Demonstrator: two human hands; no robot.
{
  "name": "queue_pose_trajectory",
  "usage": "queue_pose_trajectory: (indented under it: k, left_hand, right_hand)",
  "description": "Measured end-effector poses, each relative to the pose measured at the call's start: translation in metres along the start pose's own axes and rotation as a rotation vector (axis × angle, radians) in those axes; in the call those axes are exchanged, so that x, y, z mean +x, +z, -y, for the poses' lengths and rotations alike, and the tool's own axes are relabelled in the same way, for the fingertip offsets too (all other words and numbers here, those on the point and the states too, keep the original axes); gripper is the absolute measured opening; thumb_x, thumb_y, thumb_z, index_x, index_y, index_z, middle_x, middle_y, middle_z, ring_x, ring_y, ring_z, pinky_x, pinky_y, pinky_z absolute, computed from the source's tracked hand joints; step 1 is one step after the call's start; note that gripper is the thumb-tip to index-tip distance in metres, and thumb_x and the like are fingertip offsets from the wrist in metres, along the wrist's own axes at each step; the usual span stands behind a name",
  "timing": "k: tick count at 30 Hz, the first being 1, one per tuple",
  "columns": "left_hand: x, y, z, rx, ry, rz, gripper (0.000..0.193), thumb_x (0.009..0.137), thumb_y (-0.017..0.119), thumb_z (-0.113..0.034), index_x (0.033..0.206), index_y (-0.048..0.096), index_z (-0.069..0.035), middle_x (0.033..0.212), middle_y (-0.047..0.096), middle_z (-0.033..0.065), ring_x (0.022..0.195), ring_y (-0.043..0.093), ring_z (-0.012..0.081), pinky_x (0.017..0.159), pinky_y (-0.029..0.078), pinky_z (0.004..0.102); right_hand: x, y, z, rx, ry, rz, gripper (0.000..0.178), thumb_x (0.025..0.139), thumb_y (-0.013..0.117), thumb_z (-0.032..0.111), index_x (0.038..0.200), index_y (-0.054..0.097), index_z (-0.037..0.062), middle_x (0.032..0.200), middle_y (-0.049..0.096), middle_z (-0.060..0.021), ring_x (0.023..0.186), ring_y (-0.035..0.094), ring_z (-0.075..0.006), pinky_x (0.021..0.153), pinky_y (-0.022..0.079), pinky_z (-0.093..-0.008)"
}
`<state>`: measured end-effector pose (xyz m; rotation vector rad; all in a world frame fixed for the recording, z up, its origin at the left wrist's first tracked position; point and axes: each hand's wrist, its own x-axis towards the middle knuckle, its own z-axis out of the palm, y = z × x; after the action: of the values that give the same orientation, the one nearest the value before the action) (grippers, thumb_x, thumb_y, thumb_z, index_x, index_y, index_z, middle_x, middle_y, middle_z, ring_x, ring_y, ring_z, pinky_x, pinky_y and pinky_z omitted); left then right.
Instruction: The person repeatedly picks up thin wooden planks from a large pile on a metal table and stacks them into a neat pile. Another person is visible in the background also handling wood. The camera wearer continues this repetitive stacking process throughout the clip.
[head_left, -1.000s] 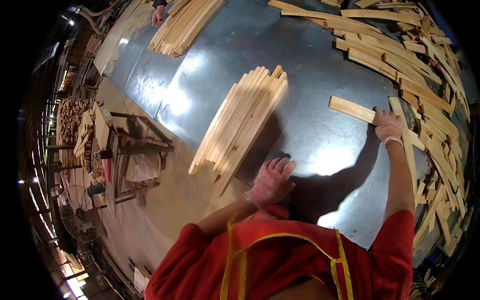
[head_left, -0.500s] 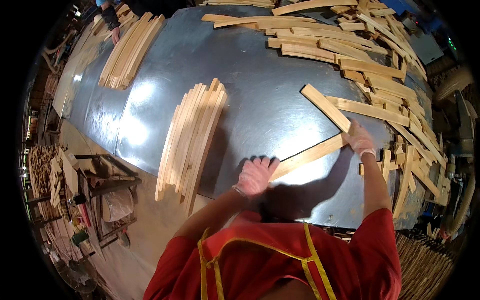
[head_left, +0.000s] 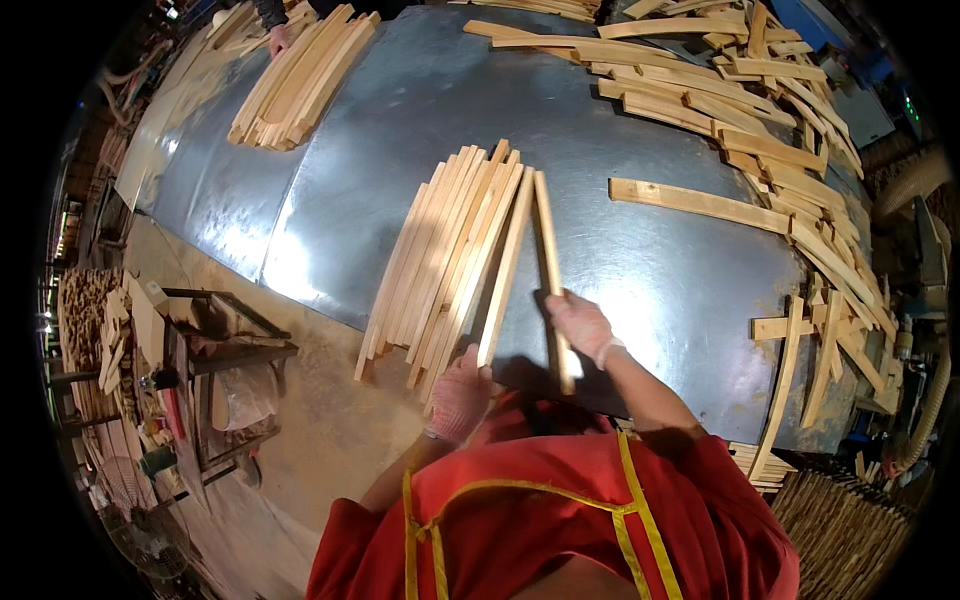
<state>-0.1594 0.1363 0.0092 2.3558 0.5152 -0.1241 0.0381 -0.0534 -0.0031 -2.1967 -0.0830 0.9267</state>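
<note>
Left strip: slanting on the table, just right of the stack;
Right strip: beside the left one; far ends close, near ends spread apart;
Left hand: closed on the left strip's near end, as far as its partly hidden fingers show;
Right hand: grips the right strip toward its near end;
Pile: loose, along the table's right side;
Far stack: farther left; a co-worker's hand near it.
</note>
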Motion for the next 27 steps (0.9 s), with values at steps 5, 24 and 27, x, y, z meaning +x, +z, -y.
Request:
queue_pose_trajectory:
  k: [5, 24, 27]
  left_hand:
    - [0.018, -0.016, -0.013, 0.431, 0.077, -0.064, 0.070, 0.089, 0.075, -0.036, 0.149, 0.051, -0.009, 0.138, 0.061, 0.0143, 0.129, 0.055, 0.0374, 0.110, 0.042, 0.0555]
    - [0.074, 0.086, -0.105, 0.589, 0.451, -0.003, 0.090, 0.073, 0.088, -0.039, 0.149, 0.051, -0.008, 0.148, 0.054, 0.0180, 0.137, 0.051, 0.0413, 0.115, 0.039, 0.0613]
    - [0.104, 0.111, -0.121, 0.580, 0.337, 0.144, 0.092, 0.071, 0.089, -0.042, 0.149, 0.050, -0.010, 0.144, 0.059, 0.0178, 0.129, 0.059, 0.0403, 0.108, 0.046, 0.0592]
  right_hand:
    - [0.034, 0.035, 0.065, -0.182, -0.240, 0.290, 0.068, 0.097, 0.057, 0.055, 0.133, 0.064, -0.0030, 0.135, 0.066, -0.0313, 0.125, 0.063, -0.0457, 0.108, 0.048, -0.0440]
    - [0.060, -0.295, -0.066, -0.810, -0.546, -0.313, 0.064, 0.070, 0.083, 0.027, 0.132, 0.067, 0.0178, 0.131, 0.067, -0.0101, 0.124, 0.062, -0.0333, 0.105, 0.049, -0.0486]
    - [0.071, -0.375, -0.146, -0.999, -0.208, -0.610, 0.070, 0.078, 0.084, 0.032, 0.144, 0.061, 0.0263, 0.133, 0.068, -0.0061, 0.127, 0.061, -0.0312, 0.106, 0.045, -0.0488]
